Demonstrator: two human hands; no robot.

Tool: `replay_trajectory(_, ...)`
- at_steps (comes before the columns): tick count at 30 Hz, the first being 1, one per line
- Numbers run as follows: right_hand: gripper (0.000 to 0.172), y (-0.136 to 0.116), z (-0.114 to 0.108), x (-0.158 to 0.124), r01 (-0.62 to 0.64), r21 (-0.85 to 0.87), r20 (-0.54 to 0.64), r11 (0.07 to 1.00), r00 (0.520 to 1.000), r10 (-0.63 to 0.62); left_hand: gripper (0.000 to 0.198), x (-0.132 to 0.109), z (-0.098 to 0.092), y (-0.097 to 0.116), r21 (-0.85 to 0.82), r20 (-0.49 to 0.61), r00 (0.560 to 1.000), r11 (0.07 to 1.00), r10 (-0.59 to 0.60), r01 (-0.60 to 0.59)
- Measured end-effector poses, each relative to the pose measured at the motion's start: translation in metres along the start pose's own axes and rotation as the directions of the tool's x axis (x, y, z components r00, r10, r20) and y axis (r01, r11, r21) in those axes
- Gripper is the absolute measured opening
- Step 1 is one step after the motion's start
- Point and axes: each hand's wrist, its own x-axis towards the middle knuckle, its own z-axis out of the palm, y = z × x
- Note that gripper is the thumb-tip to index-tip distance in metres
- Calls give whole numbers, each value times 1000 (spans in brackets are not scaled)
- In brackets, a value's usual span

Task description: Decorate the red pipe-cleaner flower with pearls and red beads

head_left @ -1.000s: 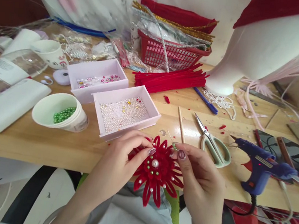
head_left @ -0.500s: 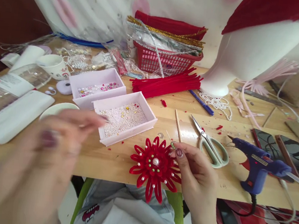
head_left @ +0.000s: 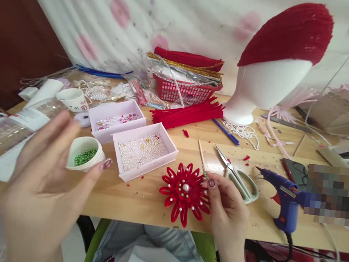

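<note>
The left hand [head_left: 40,191] has left the flower [head_left: 182,196], fingers spread beside the cup [head_left: 77,145]; the right hand [head_left: 229,206] still pinches it.

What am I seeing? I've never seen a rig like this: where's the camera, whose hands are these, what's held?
No machine here: these are one person's bare hands. Every picture comes from a camera worn on their head, looking forward and down. The right hand holds a red beaded flower by its edge, with small green beads by its thumb. The left hand, blurred, is open near a paper cup of loose green beads. On the wooden table are two pale boxes, scissors, a blue glue gun and, farther back, a white mannequin head.
</note>
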Motion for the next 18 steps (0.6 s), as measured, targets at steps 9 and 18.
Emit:
replay_trajectory(9,16,-1,-4,-1,30,-10,34,999,999,-30,3,-48,74,49,-160,-199,963,976,-181,151)
replay_trajectory(18,14,-1,-13,-5,29,-12,112,1000,993,-28,55,-61,124,13,-214,405,859,881,-314,423)
